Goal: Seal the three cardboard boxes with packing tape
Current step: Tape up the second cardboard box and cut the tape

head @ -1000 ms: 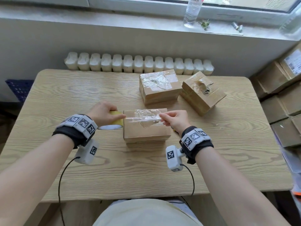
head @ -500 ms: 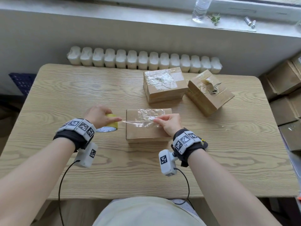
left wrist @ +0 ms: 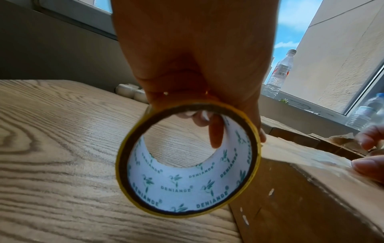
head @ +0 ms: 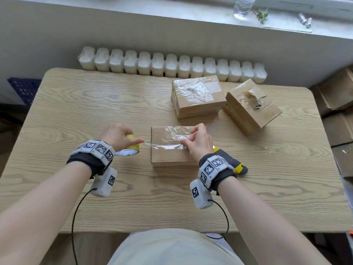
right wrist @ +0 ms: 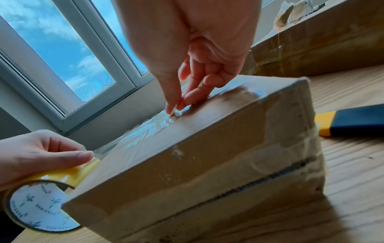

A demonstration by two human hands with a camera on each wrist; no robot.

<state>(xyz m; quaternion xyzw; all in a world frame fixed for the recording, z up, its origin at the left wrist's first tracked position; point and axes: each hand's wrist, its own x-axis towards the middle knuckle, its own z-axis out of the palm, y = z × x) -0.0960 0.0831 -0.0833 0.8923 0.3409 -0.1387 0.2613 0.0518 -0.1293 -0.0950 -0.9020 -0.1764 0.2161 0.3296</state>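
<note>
The near cardboard box lies at the table's middle front. My left hand grips the yellow tape roll just left of the box, one finger inside its core. A clear tape strip runs from the roll across the box top. My right hand pinches the strip's free end between thumb and forefinger, low on the box top. Two more boxes stand behind: one with crinkled clear tape on top, one at the right with torn tape.
A yellow and dark utility knife lies on the table right of the near box, behind my right wrist. A radiator runs behind the table. Stacked cartons stand at the right, and bottles on the windowsill.
My right hand brought the tape end down from above the box's right edge onto the box top, slightly leftward. The left hand and roll sank lower beside the box.
</note>
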